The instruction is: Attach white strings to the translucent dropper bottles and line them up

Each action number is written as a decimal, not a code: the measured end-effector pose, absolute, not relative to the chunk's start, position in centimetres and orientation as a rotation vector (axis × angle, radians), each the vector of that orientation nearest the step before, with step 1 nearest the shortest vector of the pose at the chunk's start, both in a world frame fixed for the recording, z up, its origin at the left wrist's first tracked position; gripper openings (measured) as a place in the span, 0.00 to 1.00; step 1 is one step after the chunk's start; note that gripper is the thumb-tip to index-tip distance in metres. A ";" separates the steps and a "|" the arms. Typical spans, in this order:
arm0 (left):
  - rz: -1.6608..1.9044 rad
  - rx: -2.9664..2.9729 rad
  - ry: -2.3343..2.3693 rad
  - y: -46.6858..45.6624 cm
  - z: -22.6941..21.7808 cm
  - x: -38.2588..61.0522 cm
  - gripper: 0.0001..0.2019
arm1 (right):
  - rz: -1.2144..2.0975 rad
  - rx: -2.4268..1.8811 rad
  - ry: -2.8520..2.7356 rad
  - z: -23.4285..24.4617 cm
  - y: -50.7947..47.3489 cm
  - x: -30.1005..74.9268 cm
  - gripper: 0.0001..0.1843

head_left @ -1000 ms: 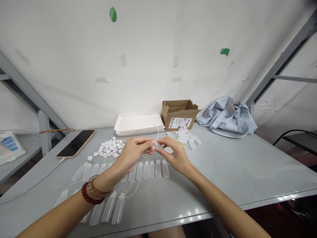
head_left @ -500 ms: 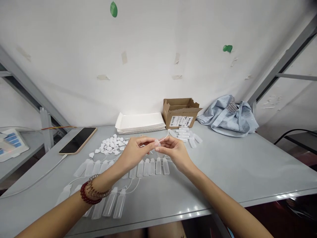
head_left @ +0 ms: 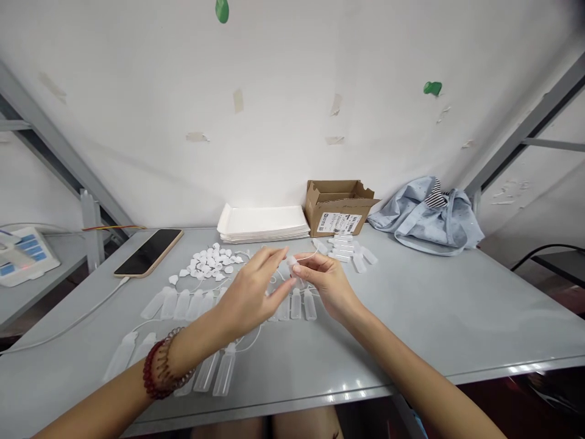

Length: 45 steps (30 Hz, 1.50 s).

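The squeeze bottles are translucent white, the caps opaque white, the table grey. Brown carton — black print on its white label; pale-blue cloth with a black-and-white striped patch; black-screened phone, beige-edged — and a dark-red beaded bracelet.

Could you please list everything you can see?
Wall: one, white, behind
Table: one, grey, beneath
Bars: several, grey, both sides
Marks: two, green, wall
Tape: several, beige, wall
Device: one, white-blue, far left
Wires: some, red-yellow, left
Phone: one, black, table's left
Cable: one, white, at phone
Lead: one, black, far right
Box: one, brown, table's back
Stack: one, white, left of box
Cloth: one, light blue, right of box
Caps: many, white, centre-left
Bottles: many, translucent, front rows and by box
Cords: several, white, among bottles
Piece: one, whitish, centre
Bracelets: some, red and brown, left wrist
Left hand: one, open, near piece
Right hand: one, pinching piece
Legs: two, below table edge
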<state>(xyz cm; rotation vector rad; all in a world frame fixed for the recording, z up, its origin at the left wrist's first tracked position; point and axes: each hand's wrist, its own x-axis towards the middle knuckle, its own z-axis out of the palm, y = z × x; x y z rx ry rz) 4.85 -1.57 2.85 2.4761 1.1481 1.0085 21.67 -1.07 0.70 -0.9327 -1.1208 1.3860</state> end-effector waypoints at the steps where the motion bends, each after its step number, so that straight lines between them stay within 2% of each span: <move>1: 1.026 2.560 1.131 -1.7 2.5 4.9 0.23 | 1.386 -0.938 -1.114 0.7 -1.1 21.6 0.13; 3: 1.025 2.683 1.129 -2.0 2.0 5.1 0.23 | 1.392 -0.927 -1.112 0.7 -1.3 21.4 0.13; 9: 0.958 2.893 1.104 -2.4 2.0 4.7 0.14 | 1.478 -0.870 -1.149 0.5 -1.7 20.9 0.11; 20: 0.754 2.733 0.883 -6.2 1.1 -0.6 0.28 | 1.828 -0.810 -1.325 0.1 -2.7 20.2 0.15; 25: 0.502 2.647 0.966 -7.6 0.5 -1.9 0.27 | 1.910 -0.834 -1.584 -0.2 -2.7 20.2 0.14; 29: 0.303 2.607 1.046 -7.9 0.7 -2.4 0.22 | 1.926 -0.884 -1.735 -1.1 -2.6 20.1 0.13; 35: 0.147 2.592 1.098 -7.9 1.0 -2.5 0.19 | 1.683 -1.011 -2.009 -0.7 -3.0 20.1 0.09; 45: 0.033 2.582 1.059 -7.7 2.3 -2.5 0.17 | 1.458 -1.053 -2.063 1.2 -2.8 21.3 0.12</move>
